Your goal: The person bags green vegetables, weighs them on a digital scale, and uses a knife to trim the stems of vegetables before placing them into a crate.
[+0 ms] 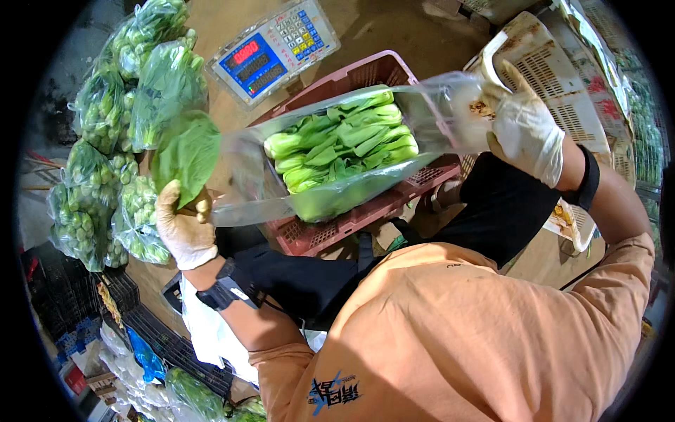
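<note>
Before me, a clear plastic bag (348,191) lies spread over a pink plastic crate (329,232). Several bok choy heads (343,137) are packed in rows within it. My left hand (184,229), in a soiled white glove, pinches a loose green leaf (190,150) between thumb and fingers. The bag's left end runs to those fingers; whether they also grip it is not plain. At the bag's right end, my right hand (527,129), gloved too, holds the stretched plastic, its index finger pointing up. The bag partly hides that grip.
A digital scale (274,50) with a lit red readout stands beyond the crate. Filled bags of bok choy (169,87) are piled at the left. Dirty white plastic crates (548,66) stand at the right. Black crates (174,337) and more bagged greens (195,393) lie at lower left.
</note>
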A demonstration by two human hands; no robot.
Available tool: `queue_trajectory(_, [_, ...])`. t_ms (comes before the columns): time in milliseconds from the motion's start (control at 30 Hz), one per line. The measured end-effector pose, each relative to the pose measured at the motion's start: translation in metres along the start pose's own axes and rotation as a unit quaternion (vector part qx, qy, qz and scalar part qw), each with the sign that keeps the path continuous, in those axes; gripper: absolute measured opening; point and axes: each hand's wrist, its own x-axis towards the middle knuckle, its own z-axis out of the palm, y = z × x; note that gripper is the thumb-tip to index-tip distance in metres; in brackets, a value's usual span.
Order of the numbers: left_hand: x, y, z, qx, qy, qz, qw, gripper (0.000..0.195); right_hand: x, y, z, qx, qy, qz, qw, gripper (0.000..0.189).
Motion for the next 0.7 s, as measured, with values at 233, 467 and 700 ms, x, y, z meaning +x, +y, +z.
queue_trajectory(233, [-0.038, 0.017, 0.016, 0.013, 0.059, 0.086, 0.994, 0.035, 0.005, 0.005, 0.016, -0.085, 0.064, 0.005, 0.994, 0.036])
queue_trajectory(467, [-0.052, -0.012, -0.012, 0.392, -0.01, 0.035, 0.919, 0.029, 0.005, -0.037, 0.046, 0.188, 0.095, -0.022, 0.977, 0.031])
queue_trajectory(700, [-0.152, -0.02, 0.155, 0.388, -0.255, 0.113, 0.879, 0.018, -0.073, -0.042, 0.011, 0.583, 0.412, -0.028, 0.699, 0.091])
